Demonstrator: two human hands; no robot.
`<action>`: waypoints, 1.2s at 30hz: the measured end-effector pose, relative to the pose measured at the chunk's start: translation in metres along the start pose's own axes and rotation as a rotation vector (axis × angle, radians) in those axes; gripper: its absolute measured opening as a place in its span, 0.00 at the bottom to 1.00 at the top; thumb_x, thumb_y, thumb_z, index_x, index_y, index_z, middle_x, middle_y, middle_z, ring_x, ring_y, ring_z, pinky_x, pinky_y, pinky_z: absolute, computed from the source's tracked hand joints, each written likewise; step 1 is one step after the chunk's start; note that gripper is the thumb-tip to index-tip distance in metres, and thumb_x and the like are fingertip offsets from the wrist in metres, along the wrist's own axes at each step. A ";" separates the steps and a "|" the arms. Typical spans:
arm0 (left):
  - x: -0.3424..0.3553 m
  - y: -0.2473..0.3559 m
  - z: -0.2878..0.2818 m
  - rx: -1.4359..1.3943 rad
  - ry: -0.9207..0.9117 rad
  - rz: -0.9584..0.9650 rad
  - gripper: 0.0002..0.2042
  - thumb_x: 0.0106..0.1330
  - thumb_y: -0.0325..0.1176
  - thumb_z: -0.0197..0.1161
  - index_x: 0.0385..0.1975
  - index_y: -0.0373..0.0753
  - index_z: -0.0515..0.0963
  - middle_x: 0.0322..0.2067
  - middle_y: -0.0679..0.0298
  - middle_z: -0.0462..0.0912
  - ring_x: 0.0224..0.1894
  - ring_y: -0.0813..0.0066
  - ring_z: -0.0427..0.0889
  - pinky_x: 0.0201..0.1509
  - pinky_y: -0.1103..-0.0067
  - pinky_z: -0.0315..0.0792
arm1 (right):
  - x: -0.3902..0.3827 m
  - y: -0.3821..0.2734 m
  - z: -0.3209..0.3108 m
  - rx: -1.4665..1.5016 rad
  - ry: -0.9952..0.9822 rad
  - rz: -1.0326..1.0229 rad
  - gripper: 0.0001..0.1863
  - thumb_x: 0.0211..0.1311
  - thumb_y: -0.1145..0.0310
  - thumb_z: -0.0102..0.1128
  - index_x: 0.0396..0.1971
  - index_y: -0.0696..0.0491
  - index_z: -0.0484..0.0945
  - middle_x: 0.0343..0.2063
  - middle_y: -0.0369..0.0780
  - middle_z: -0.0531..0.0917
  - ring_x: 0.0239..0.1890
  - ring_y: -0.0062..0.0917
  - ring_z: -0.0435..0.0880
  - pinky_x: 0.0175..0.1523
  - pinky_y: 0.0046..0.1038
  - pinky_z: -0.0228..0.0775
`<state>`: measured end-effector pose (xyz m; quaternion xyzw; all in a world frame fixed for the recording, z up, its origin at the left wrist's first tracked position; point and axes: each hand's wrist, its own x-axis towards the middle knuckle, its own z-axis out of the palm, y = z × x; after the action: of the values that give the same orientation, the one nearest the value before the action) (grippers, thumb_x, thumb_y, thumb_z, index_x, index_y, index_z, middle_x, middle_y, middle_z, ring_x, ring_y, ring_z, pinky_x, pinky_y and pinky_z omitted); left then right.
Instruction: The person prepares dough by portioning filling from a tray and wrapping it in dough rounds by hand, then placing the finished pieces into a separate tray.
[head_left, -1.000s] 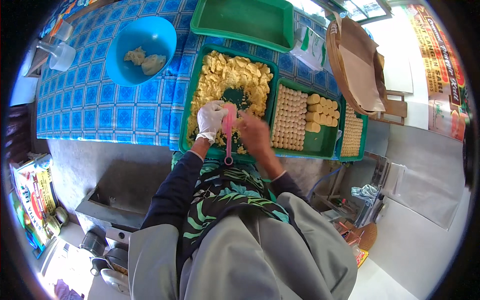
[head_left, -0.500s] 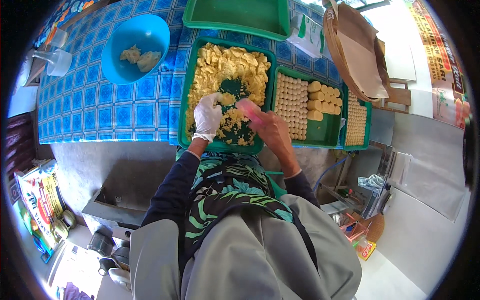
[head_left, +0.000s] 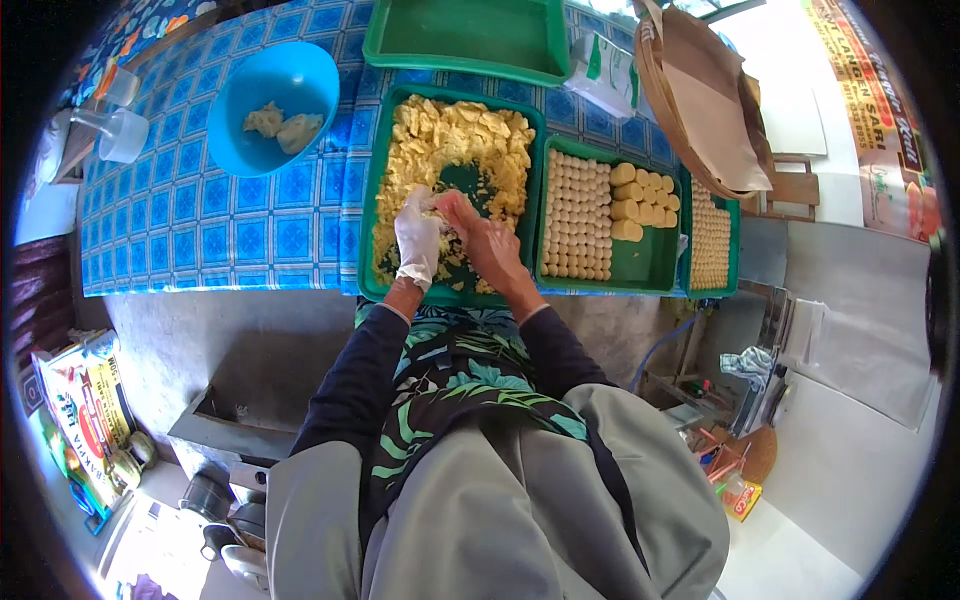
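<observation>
My left hand [head_left: 418, 238], in a white glove, is closed over the near half of a green tray of yellow crumbly filling [head_left: 455, 125]. It appears to hold a lump of that filling, mostly hidden by the fingers. My bare right hand [head_left: 492, 252] is pressed up against it from the right, closed around a pink see-through plastic piece [head_left: 454, 207] whose exact kind I cannot make out. Thick filling lies along the tray's far side; loose crumbs and bare green bottom [head_left: 462, 180] show around my hands.
Right of the filling, a green tray [head_left: 650, 268] bears rows of small pale balls [head_left: 578, 215] and stacked yellow cylinders [head_left: 628, 210]. Another tray of balls [head_left: 711, 245] stands beyond. A blue bowl [head_left: 230, 110] with dough sits left; a green tray [head_left: 465, 35] and woven basket [head_left: 655, 90] lie farther back.
My right hand has moved left with the pink piece, from apart to against my left hand. The lump that showed at my left fingertips is now mostly covered.
</observation>
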<state>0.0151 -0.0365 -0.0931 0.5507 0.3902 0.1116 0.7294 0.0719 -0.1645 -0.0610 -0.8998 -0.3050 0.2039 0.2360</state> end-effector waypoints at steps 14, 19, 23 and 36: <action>0.029 0.024 0.001 1.098 -0.261 0.665 0.19 0.50 0.35 0.66 0.44 0.45 0.81 0.34 0.46 0.76 0.38 0.46 0.81 0.41 0.60 0.75 | -0.027 -0.014 -0.010 -0.451 0.379 -0.163 0.21 0.51 0.71 0.61 0.48 0.45 0.79 0.33 0.50 0.79 0.30 0.51 0.81 0.35 0.46 0.71; 0.026 0.029 0.009 1.128 -0.249 0.599 0.12 0.47 0.33 0.69 0.31 0.39 0.80 0.36 0.47 0.76 0.38 0.46 0.81 0.39 0.61 0.75 | 0.039 0.002 0.001 0.202 0.330 0.130 0.10 0.46 0.68 0.69 0.27 0.55 0.80 0.24 0.45 0.81 0.29 0.38 0.81 0.33 0.37 0.71; 0.022 0.024 0.005 1.007 -0.210 0.689 0.15 0.43 0.30 0.70 0.32 0.38 0.77 0.36 0.47 0.75 0.37 0.45 0.80 0.38 0.60 0.74 | 0.057 0.002 0.005 0.311 0.264 0.225 0.19 0.35 0.63 0.76 0.26 0.58 0.79 0.21 0.43 0.81 0.26 0.32 0.81 0.31 0.33 0.71; -0.053 0.007 -0.043 0.925 -0.031 0.609 0.21 0.48 0.32 0.72 0.44 0.37 0.76 0.38 0.53 0.76 0.43 0.51 0.77 0.44 0.64 0.73 | 0.039 0.000 -0.010 -0.021 0.303 -0.491 0.23 0.39 0.75 0.72 0.42 0.55 0.79 0.36 0.43 0.81 0.44 0.38 0.77 0.47 0.39 0.69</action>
<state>-0.0478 -0.0345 -0.0671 0.9031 0.2107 0.1264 0.3521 0.1057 -0.1420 -0.0616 -0.8217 -0.4772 0.0007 0.3118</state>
